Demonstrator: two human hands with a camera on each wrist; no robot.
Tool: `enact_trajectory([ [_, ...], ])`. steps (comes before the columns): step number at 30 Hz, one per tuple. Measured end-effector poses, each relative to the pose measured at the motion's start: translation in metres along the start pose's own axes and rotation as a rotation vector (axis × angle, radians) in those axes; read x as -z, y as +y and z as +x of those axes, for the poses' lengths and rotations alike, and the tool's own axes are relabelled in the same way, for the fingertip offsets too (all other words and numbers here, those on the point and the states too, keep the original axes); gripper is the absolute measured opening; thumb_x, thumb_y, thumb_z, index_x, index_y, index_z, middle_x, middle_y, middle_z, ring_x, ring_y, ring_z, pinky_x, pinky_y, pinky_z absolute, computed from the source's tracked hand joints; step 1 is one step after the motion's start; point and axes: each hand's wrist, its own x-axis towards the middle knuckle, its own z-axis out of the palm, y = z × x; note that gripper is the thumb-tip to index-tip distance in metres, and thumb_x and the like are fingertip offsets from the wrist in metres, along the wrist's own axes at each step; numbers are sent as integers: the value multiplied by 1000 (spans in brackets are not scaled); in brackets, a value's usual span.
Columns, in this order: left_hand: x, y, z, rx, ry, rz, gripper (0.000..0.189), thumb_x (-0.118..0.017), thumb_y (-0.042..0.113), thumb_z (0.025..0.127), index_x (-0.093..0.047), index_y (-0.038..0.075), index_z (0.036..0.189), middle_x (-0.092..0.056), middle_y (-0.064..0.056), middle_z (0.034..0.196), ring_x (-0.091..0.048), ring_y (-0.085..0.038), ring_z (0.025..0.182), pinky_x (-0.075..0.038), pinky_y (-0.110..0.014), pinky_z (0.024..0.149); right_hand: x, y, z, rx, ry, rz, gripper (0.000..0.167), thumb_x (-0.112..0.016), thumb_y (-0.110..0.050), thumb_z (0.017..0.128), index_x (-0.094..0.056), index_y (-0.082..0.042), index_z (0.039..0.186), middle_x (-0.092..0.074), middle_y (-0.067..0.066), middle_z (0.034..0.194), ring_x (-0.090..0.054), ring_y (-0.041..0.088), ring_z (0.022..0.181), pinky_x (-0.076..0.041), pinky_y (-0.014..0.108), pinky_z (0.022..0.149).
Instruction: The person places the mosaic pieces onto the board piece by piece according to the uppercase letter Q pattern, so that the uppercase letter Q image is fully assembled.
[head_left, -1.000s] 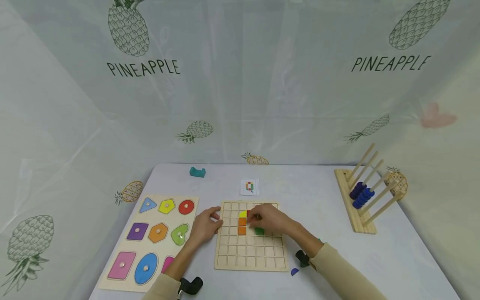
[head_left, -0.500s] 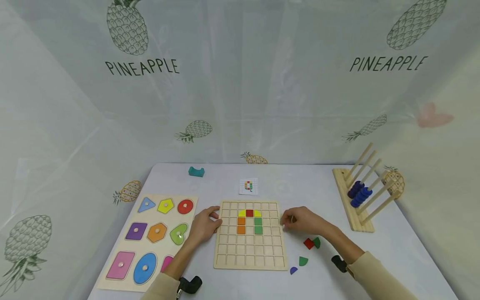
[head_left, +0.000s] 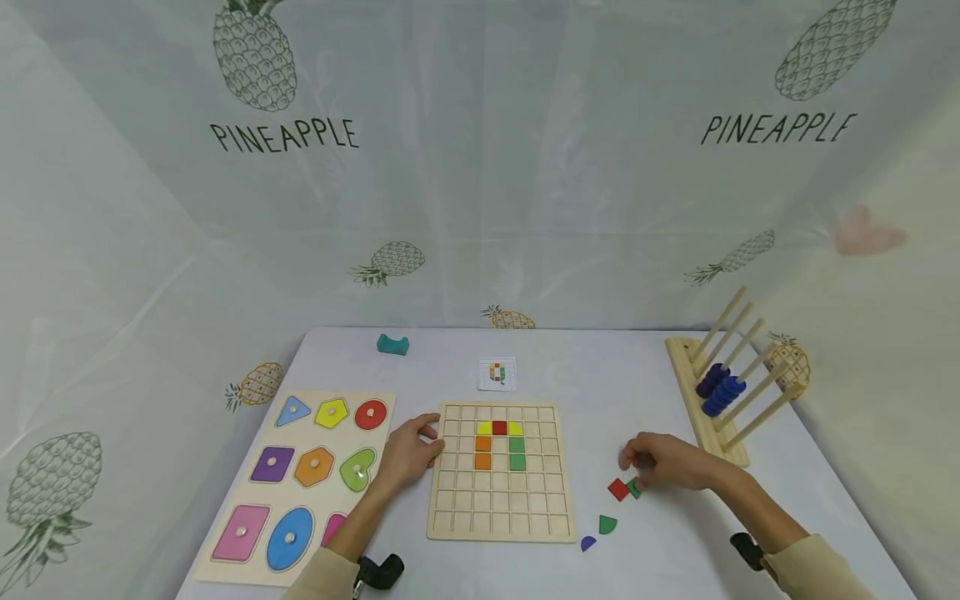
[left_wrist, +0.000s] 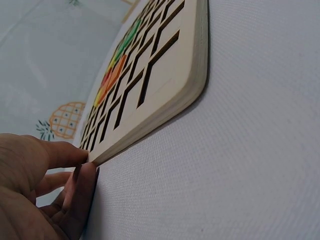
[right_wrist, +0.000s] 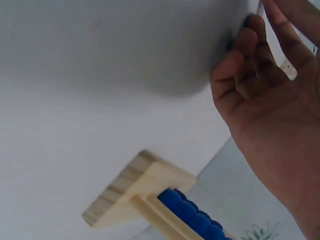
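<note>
In the head view, a wooden grid board (head_left: 500,504) lies flat on the table. Set in its squares are a red tile (head_left: 499,427), yellow corner pieces (head_left: 515,428), orange tiles (head_left: 483,451) and green tiles (head_left: 517,452). My left hand (head_left: 407,452) holds the board's left edge; its fingertips meet at that edge in the left wrist view. Right of the board, my right hand (head_left: 667,461) hovers, fingers bent, at a green quarter-round piece (head_left: 634,489), partly covered by it. A loose red tile (head_left: 618,489) touches that piece. The right wrist view shows nothing held; the fingertips are partly hidden.
Nearer the front lie another green quarter-round piece (head_left: 607,524) and a purple half-round piece (head_left: 588,542). A pattern card (head_left: 497,374) and a teal block (head_left: 393,344) sit behind. On the left is a shape puzzle (head_left: 305,533); a peg rack (head_left: 705,400) with blue beads stands right.
My right hand has left the board, where a yellow corner piece now sits at the upper right of the pattern, and moved right to the loose pieces. The left hand has stayed put.
</note>
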Motion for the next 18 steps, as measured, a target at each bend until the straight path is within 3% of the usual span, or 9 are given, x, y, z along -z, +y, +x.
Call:
enact_trajectory([
  [5, 0, 0, 2, 0, 8, 9, 47, -73, 13, 85, -64, 8, 131, -66, 2, 90, -60, -6, 52, -45, -25, 52, 1, 1, -6, -1, -50, -25, 30, -84, -11, 75, -66, -21, 97, -52, 1, 101, -47, 19, 94, -44, 26, 79],
  [11, 0, 0, 3, 3, 12, 8, 47, -73, 13, 85, -65, 8, 131, -65, 1, 90, -60, -7, 52, -46, -25, 52, -5, 0, -3, 15, -19, -137, 31, -83, -9, 73, -63, -27, 90, -48, -2, 96, -47, 15, 90, -43, 27, 76],
  [18, -1, 2, 0, 13, 6, 13, 47, -73, 12, 85, -64, 8, 132, -65, 0, 90, -59, -7, 52, -46, -25, 51, -8, 2, -4, 20, 6, -148, 27, -82, -11, 76, -62, -26, 87, -49, -4, 93, -47, 11, 87, -43, 26, 73],
])
